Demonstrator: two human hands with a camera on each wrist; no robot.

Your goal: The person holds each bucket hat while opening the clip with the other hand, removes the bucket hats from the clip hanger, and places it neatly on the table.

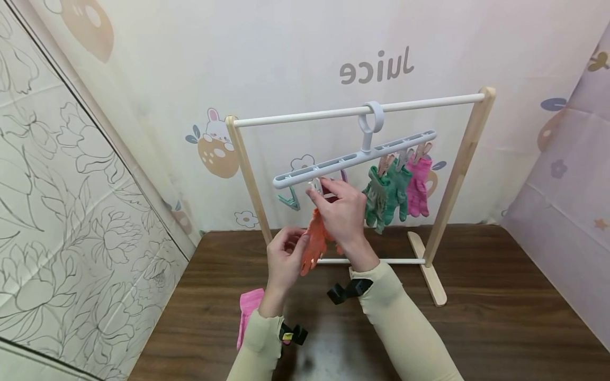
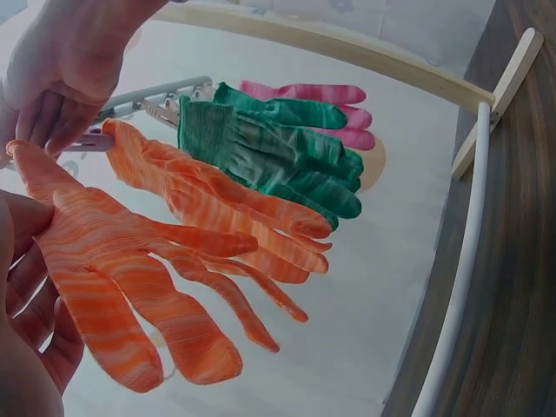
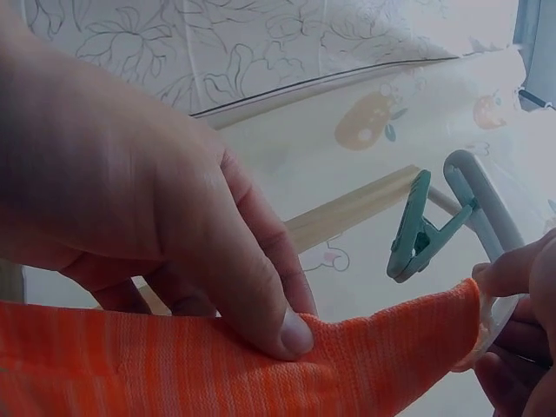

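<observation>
My left hand (image 1: 286, 259) pinches an orange knit glove (image 1: 312, 246) between thumb and fingers, and its striped fingers fan downward in the left wrist view. At the glove's cuff, my right hand (image 1: 345, 211) pinches a white clothespin (image 1: 316, 185) hanging under the grey clip hanger (image 1: 333, 165). The right wrist view has the cuff (image 3: 469, 326) right at the right fingertips; the clothespin's jaws are mostly hidden there. A second orange glove (image 2: 217, 195) hangs just behind the first. Left of the hands dangles a bare green clothespin (image 3: 426, 230).
Green gloves (image 1: 396, 190) and a pink glove (image 1: 418, 185) hang clipped on the hanger's right half. The hanger hooks over a white rod (image 1: 310, 115) on a wooden stand (image 1: 459, 174). Another pink piece (image 1: 249, 307) lies on the brown table (image 1: 500, 317), partly behind the left forearm.
</observation>
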